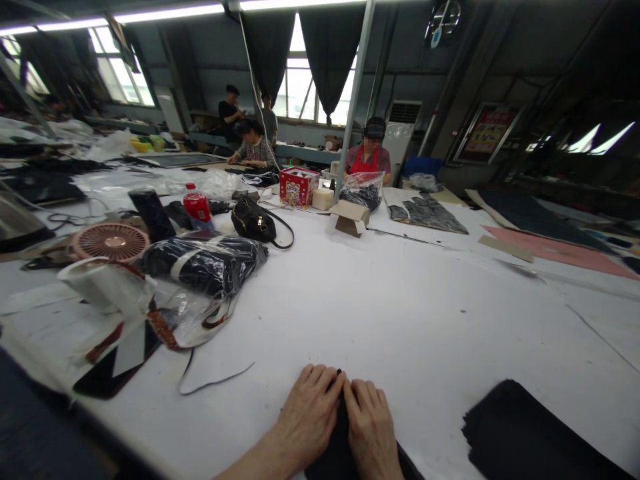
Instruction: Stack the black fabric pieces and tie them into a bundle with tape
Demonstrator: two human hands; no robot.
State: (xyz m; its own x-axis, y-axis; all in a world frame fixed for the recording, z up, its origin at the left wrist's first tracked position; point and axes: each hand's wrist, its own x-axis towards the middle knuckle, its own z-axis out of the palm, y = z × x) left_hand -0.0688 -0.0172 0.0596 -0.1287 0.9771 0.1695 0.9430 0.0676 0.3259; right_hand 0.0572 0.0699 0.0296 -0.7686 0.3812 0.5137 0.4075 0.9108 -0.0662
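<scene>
One black fabric piece point(341, 440) lies between the left hand point(311, 417) and right hand point(371, 420), which pinch its far end, thumbs hard to make out. It looks soft and light, best taken by the edges. More black cloth point(525, 430) lies on the tabletop point(420, 333) right of the hands.

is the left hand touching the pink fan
No, the left hand is on the black fabric beneath it, apart from the pink fan.

This is a workshop, with people point(369, 162) around a wide worktable point(400, 300).
</scene>
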